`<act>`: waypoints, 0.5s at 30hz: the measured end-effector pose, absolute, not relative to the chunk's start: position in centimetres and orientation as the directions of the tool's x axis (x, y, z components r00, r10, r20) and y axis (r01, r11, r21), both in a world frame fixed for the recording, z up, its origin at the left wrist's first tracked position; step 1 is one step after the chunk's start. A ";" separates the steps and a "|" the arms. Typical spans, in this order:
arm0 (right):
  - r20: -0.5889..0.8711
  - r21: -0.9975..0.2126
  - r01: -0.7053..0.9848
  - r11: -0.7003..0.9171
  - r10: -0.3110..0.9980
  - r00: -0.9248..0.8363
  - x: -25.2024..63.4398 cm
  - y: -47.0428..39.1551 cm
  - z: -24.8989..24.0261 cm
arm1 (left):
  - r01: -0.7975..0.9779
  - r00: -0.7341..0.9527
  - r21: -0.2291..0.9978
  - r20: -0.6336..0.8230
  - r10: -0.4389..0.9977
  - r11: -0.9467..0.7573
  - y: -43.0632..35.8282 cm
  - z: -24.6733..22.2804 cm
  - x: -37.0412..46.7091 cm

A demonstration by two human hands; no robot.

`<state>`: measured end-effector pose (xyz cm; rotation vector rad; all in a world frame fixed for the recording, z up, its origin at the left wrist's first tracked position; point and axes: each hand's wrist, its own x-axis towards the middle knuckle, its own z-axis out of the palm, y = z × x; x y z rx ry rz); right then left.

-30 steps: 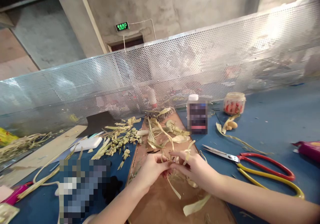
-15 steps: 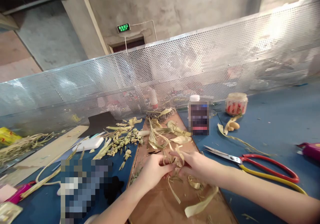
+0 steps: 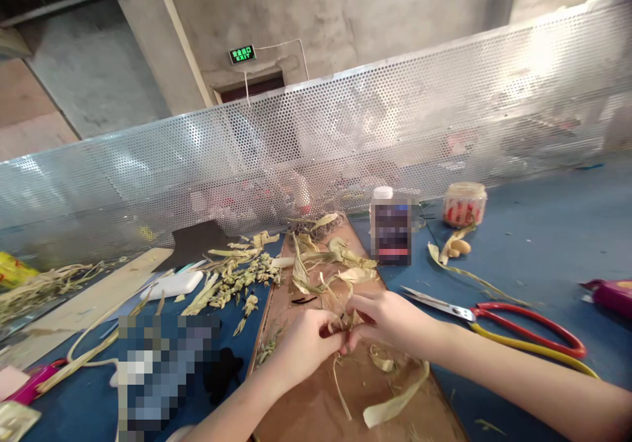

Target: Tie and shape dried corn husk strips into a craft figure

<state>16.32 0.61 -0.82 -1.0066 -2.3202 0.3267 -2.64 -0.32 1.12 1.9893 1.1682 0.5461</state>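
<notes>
Over the brown board (image 3: 306, 412), my left hand (image 3: 316, 336) and my right hand (image 3: 370, 317) meet, fingertips almost touching. Both are closed in a pinch on a thin strip of dried husk (image 3: 348, 290), partly hidden by the fingers. Pale curled husk pieces (image 3: 355, 275) lie on the board just beyond my hands. Nearer to me are a broad loose husk strip (image 3: 395, 406) and small scraps. A short black piece (image 3: 303, 300) rests left of the fingers.
Open scissors (image 3: 464, 311) with red and yellow handles lie right of the board. Behind them stand a white-capped bottle (image 3: 383, 193), its body blurred out, and a glass jar (image 3: 464, 205). Dried plaits (image 3: 247, 274) and a white case (image 3: 175, 285) lie left. A perforated metal screen (image 3: 316, 126) borders the back.
My right hand has curled its fingers in closer to the left fingertips, and the husk strip between them has shifted. Other things on the table stay put; the view moved slightly.
</notes>
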 end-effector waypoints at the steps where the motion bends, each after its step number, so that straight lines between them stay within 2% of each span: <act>1: 0.429 -0.443 0.572 0.690 0.724 -0.541 16.3 0.6 -0.8 | 0.548 0.495 0.778 -0.007 0.869 -0.306 -0.3 1.1 -2.7; 7: 0.459 -0.539 0.501 0.677 0.735 -0.499 16.1 0.4 -0.3 | 0.520 0.535 0.785 0.008 0.845 -0.337 -0.4 1.1 -2.8; 12: 0.350 -0.785 0.360 0.504 0.841 -0.414 16.1 0.2 -0.4 | 0.517 0.538 0.793 -0.009 0.843 -0.321 -0.5 1.3 -2.7; 15: 0.297 -0.832 0.350 0.430 0.878 -0.375 15.7 -0.1 -0.8 | 0.522 0.518 0.804 -0.032 0.855 -0.286 -0.4 1.0 -2.6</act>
